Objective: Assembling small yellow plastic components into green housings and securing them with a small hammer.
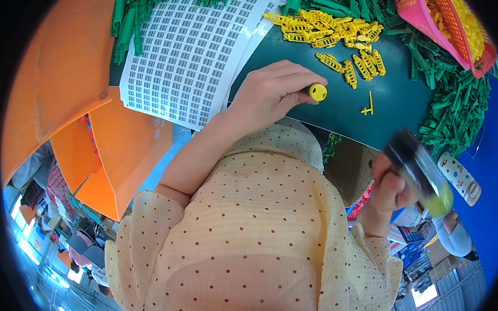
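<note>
My left hand [268, 92] rests on the dark green tabletop [395, 106] and pinches a small green peg with a round yellow end [317, 92]. My right hand [389, 189] is raised off the table's near edge and grips a dark, motion-blurred tool with a yellowish end [420, 174]; I cannot tell what kind of tool it is. A pile of yellow ladder-shaped plastic pieces [327, 28] lies just beyond the left hand, and one small yellow piece [368, 105] lies alone to its right.
A white sheet of small printed labels [187, 53] lies left of the hand. Green plastic parts are heaped at the top left [133, 17] and right [457, 103]. Pink and red baskets [432, 24] stand at the top right, orange bins [110, 149] at the left.
</note>
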{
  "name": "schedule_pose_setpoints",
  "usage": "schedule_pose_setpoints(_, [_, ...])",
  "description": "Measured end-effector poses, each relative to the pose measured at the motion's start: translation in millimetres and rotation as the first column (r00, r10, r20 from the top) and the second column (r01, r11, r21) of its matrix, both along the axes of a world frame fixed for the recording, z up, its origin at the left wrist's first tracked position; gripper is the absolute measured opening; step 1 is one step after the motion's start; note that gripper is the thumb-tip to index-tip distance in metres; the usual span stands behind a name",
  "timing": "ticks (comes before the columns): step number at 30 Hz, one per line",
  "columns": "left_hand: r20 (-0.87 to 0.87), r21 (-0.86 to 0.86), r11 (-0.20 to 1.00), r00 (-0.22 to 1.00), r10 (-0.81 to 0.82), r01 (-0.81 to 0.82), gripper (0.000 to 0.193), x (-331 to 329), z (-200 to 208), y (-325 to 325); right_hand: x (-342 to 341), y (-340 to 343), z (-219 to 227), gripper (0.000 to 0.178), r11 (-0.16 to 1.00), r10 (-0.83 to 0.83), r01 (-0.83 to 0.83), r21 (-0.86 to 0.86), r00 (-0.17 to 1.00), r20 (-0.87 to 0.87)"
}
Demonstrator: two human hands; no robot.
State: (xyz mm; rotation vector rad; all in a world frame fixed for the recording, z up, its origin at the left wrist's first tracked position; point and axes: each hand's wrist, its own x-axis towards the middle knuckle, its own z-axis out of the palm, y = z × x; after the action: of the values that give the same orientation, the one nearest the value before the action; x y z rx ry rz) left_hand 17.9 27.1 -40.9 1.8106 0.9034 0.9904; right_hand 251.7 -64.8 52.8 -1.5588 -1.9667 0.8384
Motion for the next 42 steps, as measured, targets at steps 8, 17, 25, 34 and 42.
schedule_pose_setpoints(8, [0.000,0.064,0.998,1.000,0.012,-0.012,0.030,0.5,-0.1,1.4,-10.8,20.5,-18.1,0.025,0.981,-0.192,0.184,-0.055,0.955,-0.227])
schedule_pose_setpoints(17, [-0.056,0.073,0.997,0.998,0.027,-0.023,0.031,1.3,2.3,-4.1,42.8,57.8,-72.2,0.028,0.784,-0.620,0.611,0.110,0.778,0.103])
schedule_pose_setpoints(25, [-0.072,0.008,0.999,0.997,-0.031,0.032,0.070,7.3,13.3,-17.2,-25.6,48.4,-35.1,0.026,0.997,-0.062,0.065,0.028,0.991,-0.122])
schedule_pose_setpoints(34, [-0.082,0.100,0.995,0.996,0.036,-0.028,0.044,-3.6,14.6,-2.2,29.5,10.2,4.3,0.040,0.892,-0.084,0.302,-0.338,0.842,0.532])
schedule_pose_setpoints(42, [-0.268,0.247,0.933,0.907,0.325,-0.261,0.018,-27.4,7.7,53.0,2.8,21.7,-11.1,0.029,0.918,-0.160,0.236,-0.318,0.956,0.247])
